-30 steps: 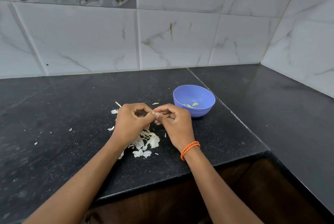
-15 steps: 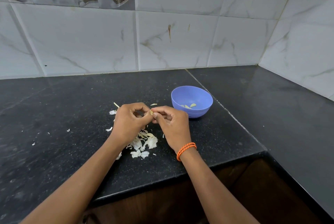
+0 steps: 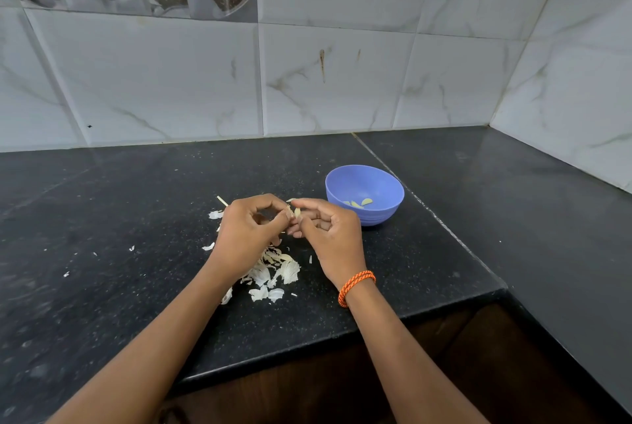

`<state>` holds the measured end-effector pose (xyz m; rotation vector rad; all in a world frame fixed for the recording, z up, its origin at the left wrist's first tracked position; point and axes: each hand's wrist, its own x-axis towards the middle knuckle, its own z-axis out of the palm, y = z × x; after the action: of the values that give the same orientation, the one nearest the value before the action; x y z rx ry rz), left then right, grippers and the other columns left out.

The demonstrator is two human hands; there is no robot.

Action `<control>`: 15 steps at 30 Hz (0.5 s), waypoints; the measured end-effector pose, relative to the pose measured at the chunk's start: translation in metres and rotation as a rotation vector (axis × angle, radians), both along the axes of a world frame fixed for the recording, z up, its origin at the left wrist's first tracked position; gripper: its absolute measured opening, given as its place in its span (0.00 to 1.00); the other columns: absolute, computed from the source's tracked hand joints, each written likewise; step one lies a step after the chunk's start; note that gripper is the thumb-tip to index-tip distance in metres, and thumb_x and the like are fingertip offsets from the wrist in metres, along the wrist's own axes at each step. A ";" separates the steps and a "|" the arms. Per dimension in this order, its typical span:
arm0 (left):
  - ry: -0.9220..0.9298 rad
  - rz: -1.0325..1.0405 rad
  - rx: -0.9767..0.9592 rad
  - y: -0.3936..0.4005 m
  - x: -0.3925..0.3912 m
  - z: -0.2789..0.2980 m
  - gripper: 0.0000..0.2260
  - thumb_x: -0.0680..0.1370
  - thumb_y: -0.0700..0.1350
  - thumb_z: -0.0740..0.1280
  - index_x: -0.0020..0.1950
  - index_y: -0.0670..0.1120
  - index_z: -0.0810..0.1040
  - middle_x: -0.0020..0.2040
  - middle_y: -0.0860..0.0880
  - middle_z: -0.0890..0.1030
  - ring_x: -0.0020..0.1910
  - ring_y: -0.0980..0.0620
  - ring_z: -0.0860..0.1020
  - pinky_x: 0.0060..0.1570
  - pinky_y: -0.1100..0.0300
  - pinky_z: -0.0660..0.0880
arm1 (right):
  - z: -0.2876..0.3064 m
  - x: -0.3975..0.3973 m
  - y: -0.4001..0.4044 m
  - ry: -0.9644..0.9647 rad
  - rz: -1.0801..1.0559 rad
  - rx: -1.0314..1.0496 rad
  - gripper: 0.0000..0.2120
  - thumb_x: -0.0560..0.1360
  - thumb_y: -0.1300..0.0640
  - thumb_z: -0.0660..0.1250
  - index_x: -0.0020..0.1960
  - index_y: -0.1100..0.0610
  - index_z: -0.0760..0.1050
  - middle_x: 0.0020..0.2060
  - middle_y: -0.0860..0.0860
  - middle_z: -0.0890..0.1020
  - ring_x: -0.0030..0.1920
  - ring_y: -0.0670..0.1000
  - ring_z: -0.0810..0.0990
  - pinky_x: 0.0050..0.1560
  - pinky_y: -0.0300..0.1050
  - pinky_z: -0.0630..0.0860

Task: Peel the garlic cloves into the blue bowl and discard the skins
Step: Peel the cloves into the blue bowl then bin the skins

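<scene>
We take the blue bowl (image 3: 364, 194) as our landmark: it stands on the black speckled surface (image 3: 102, 218), upright, with a few pale peeled garlic cloves (image 3: 359, 203) lying at its bottom. Just to the left of the bowl, and slightly nearer to us, our two hands meet above the surface. Our left hand (image 3: 246, 232) has its fingers curled inward, thumb and forefinger pinching at a small garlic clove (image 3: 297, 212) held between both hands. Our right hand (image 3: 328, 235), the one closer to the bowl, also pinches that clove with its thumb and fingertips, its other fingers curled beneath; an orange braided wristband (image 3: 355, 286) sits on its wrist. The clove is small and partly hidden by the fingers, so we cannot tell how much skin remains on it. Further from the bowl, under and on the near side of our hands, a loose heap of white papery garlic skins (image 3: 273, 273) lies on the surface. A few stray flakes (image 3: 131, 248) are scattered well to the left of the bowl, and a thin pale stalk piece (image 3: 221, 200) lies just beyond our left hand. Behind the bowl, marbled white wall tiles (image 3: 342, 81) rise from the back edge of the surface.
</scene>
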<state>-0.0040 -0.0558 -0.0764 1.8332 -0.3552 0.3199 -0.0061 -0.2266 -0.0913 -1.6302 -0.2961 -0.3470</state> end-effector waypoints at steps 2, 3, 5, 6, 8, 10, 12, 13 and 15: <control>-0.011 0.029 0.021 0.003 0.000 0.001 0.06 0.81 0.40 0.74 0.45 0.47 0.87 0.41 0.49 0.87 0.32 0.44 0.82 0.33 0.55 0.79 | 0.001 -0.001 0.000 0.005 -0.005 0.014 0.11 0.79 0.70 0.71 0.59 0.62 0.84 0.42 0.56 0.89 0.41 0.54 0.89 0.48 0.46 0.86; -0.005 0.042 0.024 0.005 0.001 0.001 0.06 0.80 0.42 0.73 0.45 0.49 0.88 0.42 0.49 0.87 0.32 0.42 0.83 0.33 0.54 0.79 | 0.001 -0.002 0.000 0.012 -0.006 0.025 0.10 0.78 0.70 0.71 0.57 0.62 0.84 0.42 0.56 0.89 0.41 0.54 0.89 0.48 0.48 0.87; 0.017 0.054 0.036 0.008 0.001 0.002 0.08 0.77 0.47 0.68 0.44 0.51 0.88 0.42 0.50 0.87 0.32 0.43 0.83 0.35 0.50 0.80 | 0.003 -0.003 0.000 0.027 0.004 0.043 0.08 0.78 0.70 0.71 0.55 0.62 0.83 0.41 0.56 0.89 0.41 0.55 0.89 0.47 0.49 0.87; 0.019 0.068 0.063 0.008 0.001 0.001 0.10 0.77 0.49 0.66 0.43 0.53 0.88 0.41 0.50 0.87 0.32 0.45 0.83 0.36 0.49 0.81 | 0.003 -0.004 -0.001 0.033 0.009 0.047 0.08 0.78 0.70 0.70 0.54 0.62 0.82 0.41 0.56 0.89 0.41 0.55 0.89 0.46 0.49 0.87; 0.005 0.131 0.157 0.008 0.000 -0.001 0.14 0.80 0.52 0.65 0.39 0.54 0.87 0.38 0.52 0.86 0.31 0.47 0.83 0.38 0.48 0.79 | 0.004 -0.005 -0.001 0.041 0.013 0.049 0.07 0.78 0.70 0.69 0.53 0.62 0.82 0.41 0.57 0.88 0.40 0.55 0.89 0.44 0.49 0.86; -0.034 0.224 0.227 0.007 0.000 -0.003 0.18 0.85 0.54 0.66 0.36 0.54 0.85 0.33 0.53 0.84 0.29 0.49 0.79 0.35 0.50 0.75 | 0.004 -0.005 -0.001 0.032 -0.010 0.029 0.08 0.79 0.69 0.68 0.53 0.60 0.84 0.40 0.56 0.87 0.39 0.55 0.87 0.41 0.49 0.85; -0.108 0.283 0.310 0.009 0.002 -0.005 0.18 0.84 0.56 0.70 0.35 0.54 0.82 0.32 0.55 0.82 0.30 0.52 0.76 0.34 0.53 0.72 | 0.004 -0.006 -0.001 0.006 -0.047 -0.012 0.09 0.81 0.67 0.67 0.52 0.58 0.85 0.41 0.52 0.86 0.39 0.53 0.85 0.38 0.49 0.85; -0.136 0.297 0.351 0.010 0.004 -0.006 0.15 0.82 0.56 0.73 0.36 0.55 0.82 0.33 0.57 0.81 0.33 0.54 0.77 0.35 0.54 0.73 | 0.004 -0.006 0.000 -0.011 -0.064 -0.042 0.10 0.81 0.66 0.67 0.52 0.57 0.86 0.42 0.50 0.86 0.40 0.51 0.84 0.37 0.48 0.84; -0.153 0.296 0.386 0.012 0.005 -0.005 0.09 0.77 0.51 0.79 0.40 0.57 0.82 0.37 0.60 0.82 0.40 0.57 0.78 0.39 0.55 0.75 | 0.004 -0.006 0.001 -0.064 -0.083 -0.121 0.10 0.82 0.64 0.67 0.53 0.55 0.87 0.46 0.47 0.85 0.43 0.49 0.84 0.38 0.47 0.84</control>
<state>0.0012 -0.0436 -0.0816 2.2529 -0.2617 0.6336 -0.0118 -0.2255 -0.0876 -1.7563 -0.3039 -0.4524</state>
